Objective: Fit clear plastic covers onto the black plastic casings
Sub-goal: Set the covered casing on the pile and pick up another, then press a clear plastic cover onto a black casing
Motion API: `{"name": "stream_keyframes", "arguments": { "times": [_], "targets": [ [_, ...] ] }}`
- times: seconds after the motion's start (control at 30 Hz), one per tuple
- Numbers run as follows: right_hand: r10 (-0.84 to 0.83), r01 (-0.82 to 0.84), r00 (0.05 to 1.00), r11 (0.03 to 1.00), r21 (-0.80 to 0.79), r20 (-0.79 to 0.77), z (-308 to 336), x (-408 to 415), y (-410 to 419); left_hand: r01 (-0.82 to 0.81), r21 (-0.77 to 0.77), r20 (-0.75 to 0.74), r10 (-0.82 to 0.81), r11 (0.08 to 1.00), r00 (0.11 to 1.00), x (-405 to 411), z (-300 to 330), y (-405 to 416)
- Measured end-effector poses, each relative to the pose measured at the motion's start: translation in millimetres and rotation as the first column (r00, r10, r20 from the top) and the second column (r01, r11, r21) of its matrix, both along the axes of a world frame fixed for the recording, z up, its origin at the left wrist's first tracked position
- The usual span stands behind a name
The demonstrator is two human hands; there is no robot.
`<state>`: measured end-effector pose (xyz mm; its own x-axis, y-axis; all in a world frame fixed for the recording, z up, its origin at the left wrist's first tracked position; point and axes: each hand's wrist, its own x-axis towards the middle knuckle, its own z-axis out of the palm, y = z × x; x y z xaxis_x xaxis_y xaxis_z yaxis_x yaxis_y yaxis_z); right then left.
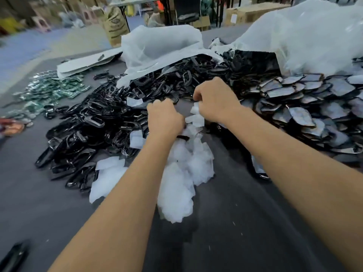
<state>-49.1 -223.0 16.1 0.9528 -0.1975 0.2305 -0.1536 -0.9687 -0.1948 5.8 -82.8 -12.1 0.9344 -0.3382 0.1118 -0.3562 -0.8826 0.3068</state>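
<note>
Your left hand (164, 117) is curled shut around something hidden beneath it, probably a black casing, and your right hand (214, 101) pinches a strip of white film (195, 117) that hangs between the two fists; whether a clear cover is in either grip cannot be told. Just below your hands lies a heap of peeled film (182, 173), which suggests many covers have already been stripped. A large pile of black casings (94, 122) spreads to the left of your grip and the stack of covers (306, 107) to its right, so most of the job looks left to do.
</note>
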Motion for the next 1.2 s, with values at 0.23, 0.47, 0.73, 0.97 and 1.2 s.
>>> {"name": "stream_keyframes", "arguments": {
  "times": [0.23,0.47,0.73,0.97,1.2],
  "targets": [
    [-0.032,0.005,0.991,0.98,-0.199,-0.132,-21,55,4,0.042,-0.172,0.012,-0.041,0.984,0.999,21,-6,10],
    [0.137,-0.143,0.989,0.981,0.129,0.054,-7,46,-18,-0.18,-0.709,-0.239,0.008,0.681,0.971,16,6,-9],
    [0.239,-0.235,0.971,0.938,0.255,0.016,21,-10,-29,-0.459,-0.792,-0.572,-0.228,0.402,0.788,-9,18,-9],
    [0.034,-0.017,0.925,0.999,0.048,-0.379,47,-54,-13,-0.326,-0.771,-0.463,-0.13,0.547,0.877,-27,18,11],
    [-0.066,-0.025,0.849,0.986,-0.165,-0.524,30,-73,20,-0.363,-0.769,-0.516,-0.176,0.527,0.838,-49,8,23]
  ]
}}
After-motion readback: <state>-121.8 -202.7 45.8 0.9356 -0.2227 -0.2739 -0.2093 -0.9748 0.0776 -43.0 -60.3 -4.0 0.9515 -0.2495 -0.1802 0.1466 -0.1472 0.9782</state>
